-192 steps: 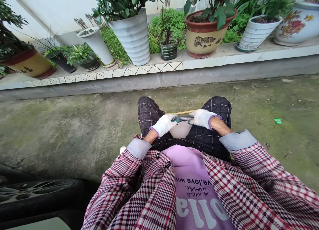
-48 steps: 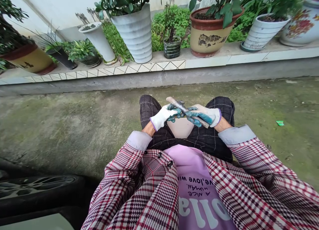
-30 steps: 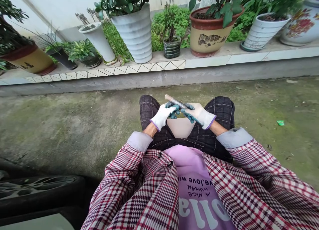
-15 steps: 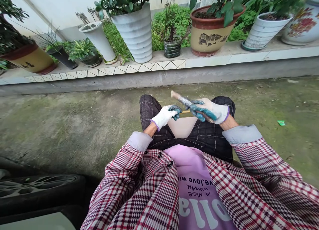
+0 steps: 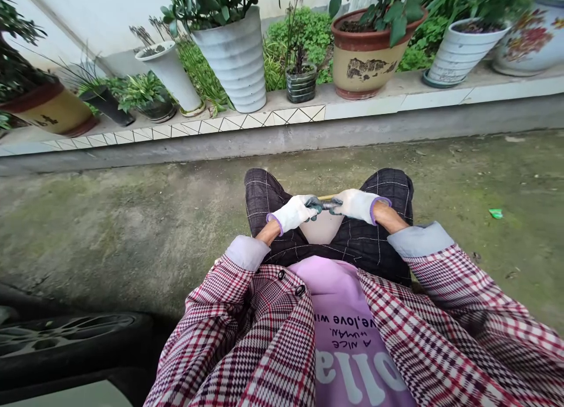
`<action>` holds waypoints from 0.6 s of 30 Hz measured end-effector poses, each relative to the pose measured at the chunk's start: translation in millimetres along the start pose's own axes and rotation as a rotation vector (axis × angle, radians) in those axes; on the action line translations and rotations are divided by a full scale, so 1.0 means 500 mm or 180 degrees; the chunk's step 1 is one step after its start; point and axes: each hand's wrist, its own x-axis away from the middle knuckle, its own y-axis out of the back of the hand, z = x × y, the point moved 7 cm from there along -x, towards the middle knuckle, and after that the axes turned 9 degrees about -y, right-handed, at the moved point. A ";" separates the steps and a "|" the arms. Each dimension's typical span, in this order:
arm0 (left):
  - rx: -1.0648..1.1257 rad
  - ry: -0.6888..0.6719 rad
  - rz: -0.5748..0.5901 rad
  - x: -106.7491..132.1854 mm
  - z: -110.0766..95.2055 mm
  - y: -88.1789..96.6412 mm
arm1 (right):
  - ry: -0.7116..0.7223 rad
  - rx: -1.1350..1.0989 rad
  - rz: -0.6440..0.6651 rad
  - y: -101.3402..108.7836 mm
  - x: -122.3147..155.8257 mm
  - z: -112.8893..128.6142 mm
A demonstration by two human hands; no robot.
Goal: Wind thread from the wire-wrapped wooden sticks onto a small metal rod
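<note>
My left hand point(image 5: 299, 211), in a white glove with dark grey-green fingers, is closed at the left end of a short grey, ribbed length of a silver-wrapped tool point(image 5: 328, 205). From the other side, my right hand point(image 5: 355, 205) in a matching glove closes on the same piece, fingers pointing left. Both hands hang above my lap, close together. The gloves hide the rest of the tool, its pale tip included. Just behind the fingers runs a thin yellowish strip point(image 5: 326, 197). Below them, between my thighs, is a pale pinkish surface point(image 5: 323, 228), perhaps a container.
Ahead, a low tiled ledge point(image 5: 365, 107) carries several potted plants, among them a tall white pot point(image 5: 235, 66) and a brown-rimmed pot point(image 5: 372, 60). A green scrap point(image 5: 496, 213) lies on the concrete to the right. A wheel point(image 5: 66, 333) stands at lower left.
My right hand has turned over and moved left, so its white back shows. The tool's pale tip, which pointed up and left, is out of sight, and the hands are closer together.
</note>
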 end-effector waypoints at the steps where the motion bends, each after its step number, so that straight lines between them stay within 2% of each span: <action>1: 0.0244 0.0101 -0.0146 -0.002 0.006 -0.001 | -0.0050 0.0104 -0.0136 0.014 -0.005 -0.004; 4: 0.1004 0.0158 -0.0487 -0.009 0.011 0.002 | -0.0208 0.0233 -0.0551 0.051 -0.011 -0.011; 6: 0.1279 -0.0015 -0.0560 -0.013 0.005 0.008 | -0.0291 -0.0237 -0.0655 0.061 -0.005 -0.014; 9: 0.1107 -0.0195 -0.0612 -0.015 0.006 0.023 | -0.0216 -0.1421 -0.0458 0.053 0.011 -0.007; 12: 0.0657 -0.0183 -0.0663 -0.016 0.024 0.034 | -0.0062 -0.2094 -0.0241 0.043 0.032 0.012; 15: 0.0400 -0.0214 -0.0577 -0.017 0.035 0.033 | 0.0047 -0.2340 -0.0024 0.036 0.048 0.028; 18: 0.0126 -0.0285 -0.0467 -0.017 0.031 0.032 | 0.0140 -0.2142 0.0338 0.025 0.054 0.040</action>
